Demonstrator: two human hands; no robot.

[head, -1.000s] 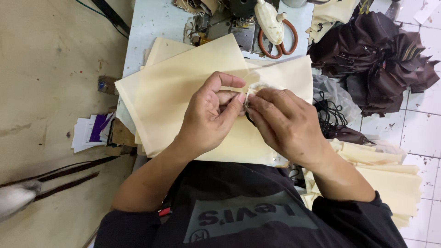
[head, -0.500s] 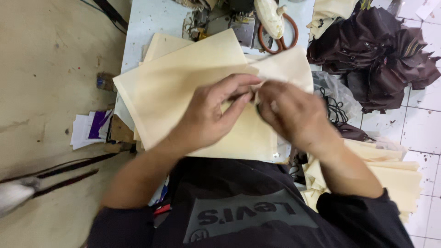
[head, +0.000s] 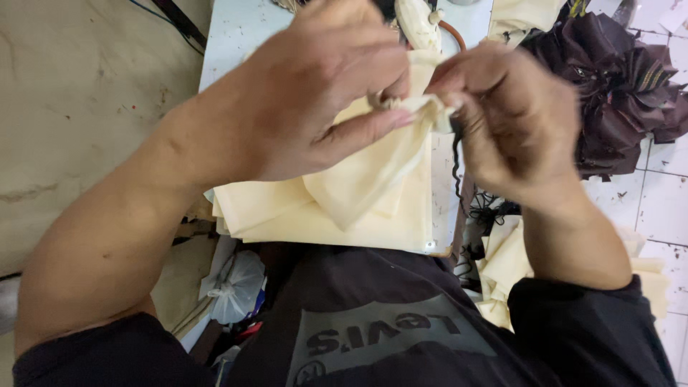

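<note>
in the head view, the left hand point(head: 315, 93) is curled nearly shut, thumb and forefinger pinching the gathered top corner of a cream cloth pouch point(head: 373, 179), and the right hand point(head: 509, 115) is closed in the same way on that corner from the other side, so the two sets of fingertips almost touch; a thin black cord point(head: 456, 161) hangs down just beside the right hand's fingers, though motion blur there makes it hard to say whether the hand actually grips it. the pouch hangs from the pinch, raised above the stack of cream fabric pieces point(head: 322, 215) that lies on the pale worktable point(head: 236, 36). judged from its drape and soft folds, the pouch is light, limp and unlikely to slip, not fragile; it would sag wherever it is unsupported, so the bunched mouth, where both hands already are, looks the surest place to hold it, with the cord a weaker second choice. to the right of the stack a heap of dark brown fabric point(head: 616, 79) sits over white floor tiles point(head: 659, 208), more cream pieces point(head: 502, 265) lie lower right of the stack, and a white plastic bag point(head: 233, 287) lies below its left edge. compared with the view half a second ago, the hands have come up much closer to the camera, and the pouch has been lifted off the stack, where before the fingers worked low against the flat sheets.
</note>
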